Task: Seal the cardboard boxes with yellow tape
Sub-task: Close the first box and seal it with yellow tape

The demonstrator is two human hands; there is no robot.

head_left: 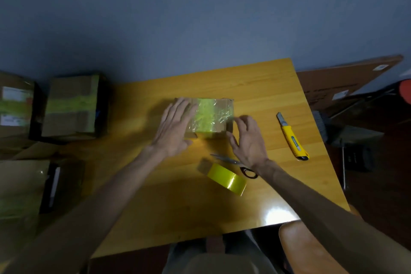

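A small cardboard box [219, 125] sits in the middle of the wooden table [255, 87], with a wrinkled strip of yellow tape [205, 115] across its top. My left hand [174, 125] lies flat on the box's left part, fingers straight. My right hand [249, 138] is at the box's right side, fingers bent against its right face. A roll of yellow tape [228, 179] lies on the table in front of the box, near my right wrist.
Scissors [235, 163] lie beside the tape roll, partly under my right wrist. A yellow utility knife [291, 137] lies to the right. Taped cardboard boxes [71, 107] stand off the table's left, more boxes [20, 187] nearer. A chair [311, 249] is at bottom right.
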